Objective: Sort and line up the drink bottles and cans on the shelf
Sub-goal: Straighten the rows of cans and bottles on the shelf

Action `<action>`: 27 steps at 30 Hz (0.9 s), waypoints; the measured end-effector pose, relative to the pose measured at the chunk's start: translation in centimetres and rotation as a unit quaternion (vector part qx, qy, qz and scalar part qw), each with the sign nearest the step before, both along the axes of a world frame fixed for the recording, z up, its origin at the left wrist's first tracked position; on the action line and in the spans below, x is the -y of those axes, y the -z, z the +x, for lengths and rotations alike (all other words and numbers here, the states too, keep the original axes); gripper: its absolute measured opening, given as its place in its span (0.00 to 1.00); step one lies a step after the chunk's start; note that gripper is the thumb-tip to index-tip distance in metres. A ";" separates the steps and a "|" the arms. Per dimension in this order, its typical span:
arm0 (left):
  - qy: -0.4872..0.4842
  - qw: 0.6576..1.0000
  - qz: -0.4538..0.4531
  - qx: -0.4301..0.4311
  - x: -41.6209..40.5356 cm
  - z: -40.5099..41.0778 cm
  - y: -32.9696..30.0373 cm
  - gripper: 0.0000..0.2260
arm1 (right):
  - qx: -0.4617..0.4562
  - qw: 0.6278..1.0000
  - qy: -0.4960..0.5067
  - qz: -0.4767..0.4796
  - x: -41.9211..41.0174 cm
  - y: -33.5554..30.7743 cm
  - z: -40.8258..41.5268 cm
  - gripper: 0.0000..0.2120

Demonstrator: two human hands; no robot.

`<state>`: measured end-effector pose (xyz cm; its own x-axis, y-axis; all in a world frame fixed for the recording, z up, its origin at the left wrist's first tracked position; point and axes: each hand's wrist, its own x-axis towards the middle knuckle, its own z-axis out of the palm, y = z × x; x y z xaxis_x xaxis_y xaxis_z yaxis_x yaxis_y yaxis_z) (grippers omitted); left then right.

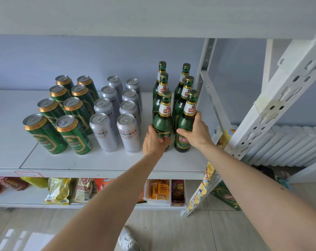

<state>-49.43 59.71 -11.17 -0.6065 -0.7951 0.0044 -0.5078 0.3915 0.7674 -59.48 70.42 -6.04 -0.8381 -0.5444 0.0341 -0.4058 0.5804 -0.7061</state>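
Note:
On the white shelf [92,161] stand two rows of green cans [45,134] at the left, two rows of silver cans [103,131] in the middle and two rows of green glass bottles [180,91] at the right. My left hand [153,140] grips the front bottle of the left row [162,122] low on its body. My right hand [197,132] is wrapped around the front bottle of the right row [187,122]. Both bottles stand upright on the shelf.
White slotted uprights [273,98] and a diagonal brace frame the shelf's right end, close to the bottles. A lower shelf [27,200] holds snack packets and a small tray. A white radiator [289,142] stands behind at the right. My shoe shows on the tiled floor.

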 end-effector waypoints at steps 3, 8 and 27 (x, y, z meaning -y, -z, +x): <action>-0.001 1.000 0.012 -0.008 -0.1 0.0 0.1 0.28 | -0.005 1.000 0.001 0.001 0.0 0.1 0.2 0.37; -0.009 1.000 0.027 0.001 -0.2 1.0 0.0 0.33 | -0.007 1.000 0.027 -0.012 -0.2 0.1 0.8 0.40; 0.073 0.994 -0.074 0.024 4.2 11.8 -1.0 0.16 | -0.240 0.949 0.203 -0.040 1.6 -1.2 10.5 0.43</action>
